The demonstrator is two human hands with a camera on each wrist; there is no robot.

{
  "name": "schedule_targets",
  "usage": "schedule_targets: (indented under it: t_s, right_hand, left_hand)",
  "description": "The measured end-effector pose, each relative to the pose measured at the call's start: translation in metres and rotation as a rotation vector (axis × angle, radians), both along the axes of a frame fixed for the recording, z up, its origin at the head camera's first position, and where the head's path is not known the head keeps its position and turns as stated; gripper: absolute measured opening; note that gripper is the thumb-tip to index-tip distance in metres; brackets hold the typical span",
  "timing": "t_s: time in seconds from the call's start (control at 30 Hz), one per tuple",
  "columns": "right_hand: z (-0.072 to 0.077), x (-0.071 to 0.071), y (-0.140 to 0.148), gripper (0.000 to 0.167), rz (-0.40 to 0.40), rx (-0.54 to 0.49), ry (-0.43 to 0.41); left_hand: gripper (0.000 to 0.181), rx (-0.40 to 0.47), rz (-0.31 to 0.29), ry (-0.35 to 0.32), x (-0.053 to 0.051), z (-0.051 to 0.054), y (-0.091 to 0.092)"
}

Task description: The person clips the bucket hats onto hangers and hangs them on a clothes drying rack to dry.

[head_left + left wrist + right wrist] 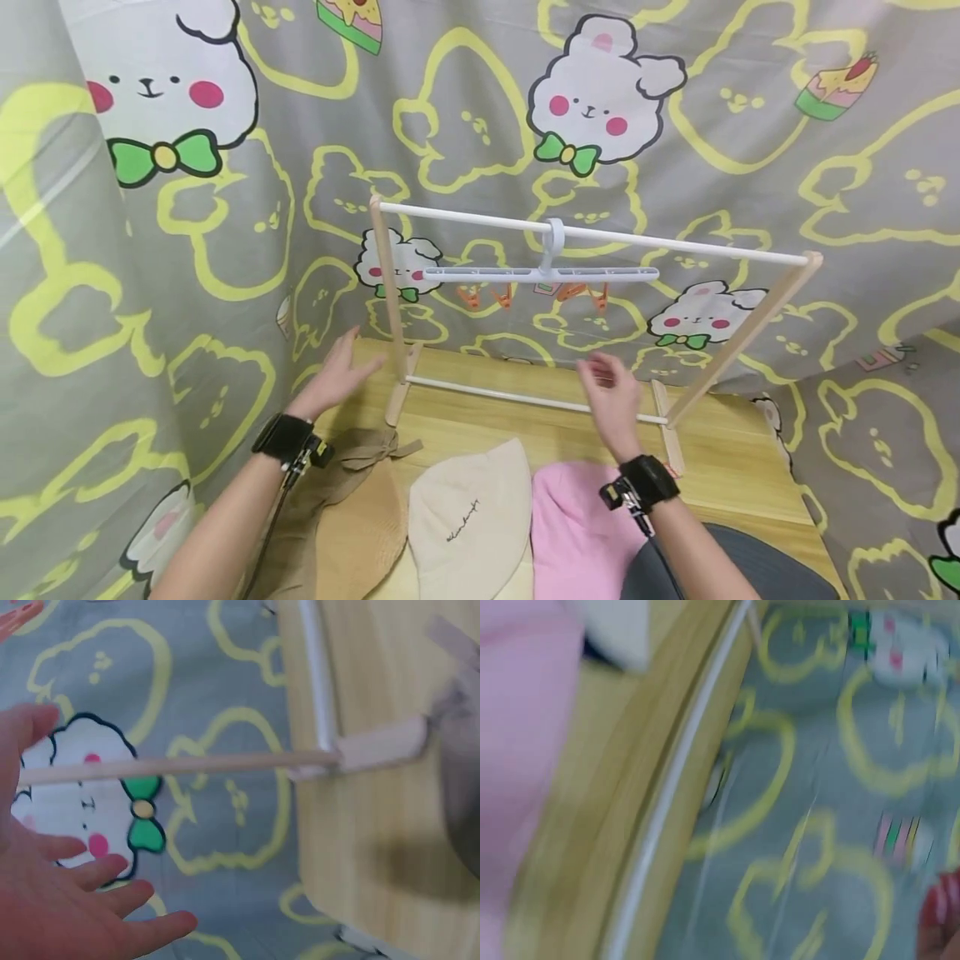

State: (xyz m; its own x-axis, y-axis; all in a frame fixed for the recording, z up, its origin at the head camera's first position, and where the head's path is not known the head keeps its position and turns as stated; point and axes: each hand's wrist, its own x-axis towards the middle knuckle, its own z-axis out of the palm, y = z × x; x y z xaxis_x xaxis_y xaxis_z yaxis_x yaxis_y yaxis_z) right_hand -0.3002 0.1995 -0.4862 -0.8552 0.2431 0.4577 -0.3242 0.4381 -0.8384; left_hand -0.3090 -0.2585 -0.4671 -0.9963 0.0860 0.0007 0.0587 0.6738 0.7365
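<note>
We see the rack [615, 236] on the surface [735, 433], hats [468, 500] lying before it. Beside its left post [391, 283], our left grip [337, 379] is spread; the right grip [613, 396] hangs loosely curled, holding nothing. Only the head view shows the rack's hanger [546, 273].

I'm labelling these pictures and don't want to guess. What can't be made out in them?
- Cream hat: head view; lettering too small to read surely, lower end cut off by the bottom edge.
- Dark hat: head view; partly behind the right forearm, cut off by the bottom edge.
- Right hand: right wrist view; blurred, mostly cut off by the right edge.
</note>
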Motion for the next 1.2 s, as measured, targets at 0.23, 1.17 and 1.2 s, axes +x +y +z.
schedule_targets:
  t_s: [0.23,1.17,1.2]
  right_hand:
    - [0.03,-0.014,-0.085,0.066,0.288,0.082,-0.145]
    - [0.056,-0.067,-0.201,0.035,0.156,-0.039,0.011]
    - [0.057,-0.067,-0.203,0.033,0.148,-0.04,0.026]
  left_hand:
    - [0.095,-0.096,-0.029,-0.023,0.028,-0.032,-0.021]
    - [0.109,-0.388,-0.11,-0.048,0.084,-0.115,-0.017]
    - [0.111,-0.39,-0.114,-0.051,0.083,-0.115,-0.016]
